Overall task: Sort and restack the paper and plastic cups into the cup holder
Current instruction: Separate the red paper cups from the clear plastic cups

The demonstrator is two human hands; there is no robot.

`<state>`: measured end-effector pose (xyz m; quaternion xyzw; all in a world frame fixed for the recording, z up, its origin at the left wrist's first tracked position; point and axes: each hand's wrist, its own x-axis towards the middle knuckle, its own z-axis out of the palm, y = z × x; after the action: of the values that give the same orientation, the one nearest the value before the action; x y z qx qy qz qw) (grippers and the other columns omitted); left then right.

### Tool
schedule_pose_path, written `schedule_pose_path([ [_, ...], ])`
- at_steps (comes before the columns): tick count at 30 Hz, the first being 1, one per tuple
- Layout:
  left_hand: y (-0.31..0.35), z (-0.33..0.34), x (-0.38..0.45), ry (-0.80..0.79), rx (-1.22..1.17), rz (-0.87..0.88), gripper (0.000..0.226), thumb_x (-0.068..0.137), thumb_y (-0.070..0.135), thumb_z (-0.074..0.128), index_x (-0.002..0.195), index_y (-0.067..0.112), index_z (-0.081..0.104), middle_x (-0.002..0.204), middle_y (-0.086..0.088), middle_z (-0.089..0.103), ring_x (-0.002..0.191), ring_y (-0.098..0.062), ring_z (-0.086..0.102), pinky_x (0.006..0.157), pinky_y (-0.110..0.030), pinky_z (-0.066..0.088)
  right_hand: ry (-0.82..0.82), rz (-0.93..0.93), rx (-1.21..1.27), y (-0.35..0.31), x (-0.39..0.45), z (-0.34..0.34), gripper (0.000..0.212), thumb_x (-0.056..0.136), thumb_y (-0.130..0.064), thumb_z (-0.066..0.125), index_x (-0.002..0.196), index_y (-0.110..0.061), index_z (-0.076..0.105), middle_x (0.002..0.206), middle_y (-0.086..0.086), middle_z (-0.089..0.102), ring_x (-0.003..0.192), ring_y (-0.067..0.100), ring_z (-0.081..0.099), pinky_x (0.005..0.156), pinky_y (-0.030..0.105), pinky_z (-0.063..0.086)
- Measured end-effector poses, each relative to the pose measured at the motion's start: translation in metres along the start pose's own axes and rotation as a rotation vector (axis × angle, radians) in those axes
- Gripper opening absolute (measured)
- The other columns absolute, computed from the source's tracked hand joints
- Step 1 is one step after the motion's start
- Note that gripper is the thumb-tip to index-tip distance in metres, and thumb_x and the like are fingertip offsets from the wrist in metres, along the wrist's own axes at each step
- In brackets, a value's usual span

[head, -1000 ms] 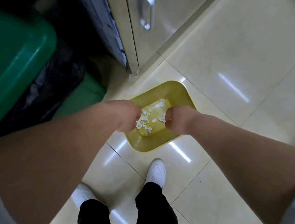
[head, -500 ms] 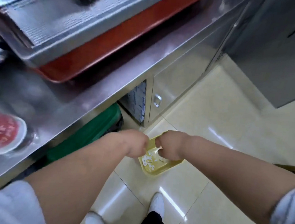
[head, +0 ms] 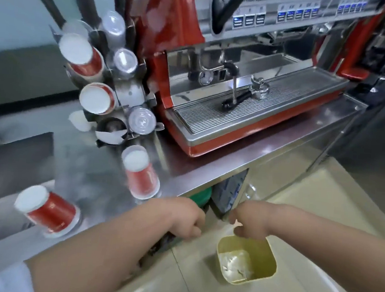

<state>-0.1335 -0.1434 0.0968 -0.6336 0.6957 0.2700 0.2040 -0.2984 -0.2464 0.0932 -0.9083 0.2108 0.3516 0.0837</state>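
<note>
Both hands are down low past the edge of the steel tabletop [head: 207, 172], over the tiled floor. The left hand [head: 186, 217] is curled into a loose fist and I can't make out anything in it. The right hand [head: 249, 220] has its fingers [head: 237, 230] pinched together on what looks like a small pale scrap, too tiny and blurry to say what it is. Just beneath it sits a yellow bin [head: 268, 257] with whitish crumpled stuff at the bottom.

The cup holder [head: 131, 94] stands on the tabletop left of the red espresso machine [head: 247, 118], with red paper cups [head: 96, 98] and clear plastic cups [head: 141, 120] poking out bottom-first; its upper part is smeared by motion blur. Two upside-down red paper cup stacks stand on the tabletop: one [head: 141, 176] near the front edge, another [head: 47, 210] further left. Something green [head: 202, 196] peeks out under the tabletop, mostly hidden.
</note>
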Motion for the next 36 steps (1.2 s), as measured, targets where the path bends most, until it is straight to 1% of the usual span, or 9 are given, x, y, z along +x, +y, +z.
schedule_pose_path([
  [3, -0.024, 0.01, -0.043, 0.026, -0.012, -0.036, 0.042, 0.096, 0.041, 0.048, 0.134, 0.025, 0.051, 0.129, -0.008, 0.055, 0.116, -0.03, 0.053, 0.093, -0.041, 0.047, 0.052, -0.1, -0.046, -0.034, 0.009, -0.024, 0.028, 0.091, -0.027, 0.041, 0.109, -0.017, 0.059, 0.109, 0.007, 0.063, 0.101, 0.031, 0.058, 0.087, 0.037, 0.049],
  [5, -0.037, 0.019, -0.069, 0.046, -0.032, -0.051, 0.045, 0.095, 0.043, 0.048, 0.137, 0.028, 0.048, 0.132, -0.008, 0.052, 0.118, -0.03, 0.052, 0.095, -0.043, 0.047, 0.091, -0.141, -0.028, -0.052, 0.017, -0.038, 0.018, 0.081, -0.037, 0.043, 0.092, -0.026, 0.052, 0.089, 0.002, 0.062, 0.084, 0.029, 0.061, 0.077, 0.043, 0.053],
  [7, -0.047, 0.028, -0.094, 0.087, -0.082, -0.062, 0.044, 0.094, 0.045, 0.05, 0.135, 0.031, 0.049, 0.131, -0.005, 0.053, 0.118, -0.029, 0.052, 0.096, -0.044, 0.047, 0.122, -0.192, -0.013, -0.075, 0.024, -0.05, 0.027, 0.079, -0.046, 0.043, 0.102, -0.034, 0.053, 0.096, 0.001, 0.064, 0.083, 0.029, 0.065, 0.073, 0.04, 0.054],
  [9, -0.058, 0.038, -0.115, 0.121, -0.116, -0.087, 0.045, 0.093, 0.046, 0.05, 0.136, 0.032, 0.049, 0.133, -0.004, 0.053, 0.119, -0.027, 0.052, 0.097, -0.044, 0.046, 0.162, -0.25, -0.043, -0.101, 0.029, -0.063, 0.031, 0.087, -0.043, 0.047, 0.115, -0.032, 0.057, 0.112, 0.002, 0.063, 0.099, 0.026, 0.06, 0.076, 0.03, 0.044],
  [11, -0.074, 0.051, -0.134, 0.141, -0.161, -0.117, 0.047, 0.093, 0.047, 0.049, 0.137, 0.032, 0.047, 0.136, -0.002, 0.053, 0.121, -0.025, 0.052, 0.1, -0.044, 0.045, 0.207, -0.314, -0.08, -0.123, 0.037, -0.071, 0.035, 0.091, -0.041, 0.049, 0.122, -0.029, 0.056, 0.118, 0.002, 0.061, 0.108, 0.025, 0.056, 0.08, 0.03, 0.043],
  [15, -0.103, 0.076, -0.168, 0.198, -0.246, -0.175, 0.044, 0.093, 0.047, 0.05, 0.135, 0.032, 0.049, 0.132, 0.0, 0.054, 0.12, -0.023, 0.051, 0.101, -0.041, 0.044, 0.191, -0.387, -0.11, -0.164, 0.051, -0.08, 0.038, 0.09, -0.042, 0.05, 0.126, -0.031, 0.053, 0.123, 0.003, 0.059, 0.109, 0.026, 0.056, 0.088, 0.035, 0.047],
  [20, -0.133, 0.101, -0.2, 0.289, -0.338, -0.213, 0.038, 0.094, 0.041, 0.052, 0.131, 0.032, 0.053, 0.129, 0.001, 0.056, 0.119, -0.019, 0.052, 0.097, -0.031, 0.042, 0.196, -0.459, -0.12, -0.2, 0.077, -0.089, 0.031, 0.09, -0.038, 0.05, 0.119, -0.029, 0.056, 0.116, 0.002, 0.061, 0.101, 0.024, 0.057, 0.077, 0.029, 0.042],
  [27, -0.182, 0.115, -0.214, 0.385, -0.405, -0.272, 0.039, 0.093, 0.045, 0.05, 0.131, 0.038, 0.051, 0.132, 0.007, 0.054, 0.121, -0.016, 0.051, 0.102, -0.035, 0.043, 0.269, -0.437, 0.008, -0.218, 0.097, -0.107, 0.039, 0.092, -0.041, 0.05, 0.129, -0.03, 0.054, 0.127, -0.006, 0.059, 0.11, 0.014, 0.057, 0.091, 0.023, 0.043],
  [36, -0.199, 0.07, -0.19, 0.568, -0.388, -0.216, 0.042, 0.096, 0.04, 0.051, 0.137, 0.033, 0.048, 0.134, 0.007, 0.052, 0.122, -0.011, 0.049, 0.098, -0.023, 0.036, 0.547, -0.428, 0.317, -0.184, 0.079, -0.138, 0.022, 0.09, -0.032, 0.058, 0.111, -0.035, 0.063, 0.095, -0.018, 0.058, 0.089, 0.0, 0.055, 0.079, 0.014, 0.04],
])
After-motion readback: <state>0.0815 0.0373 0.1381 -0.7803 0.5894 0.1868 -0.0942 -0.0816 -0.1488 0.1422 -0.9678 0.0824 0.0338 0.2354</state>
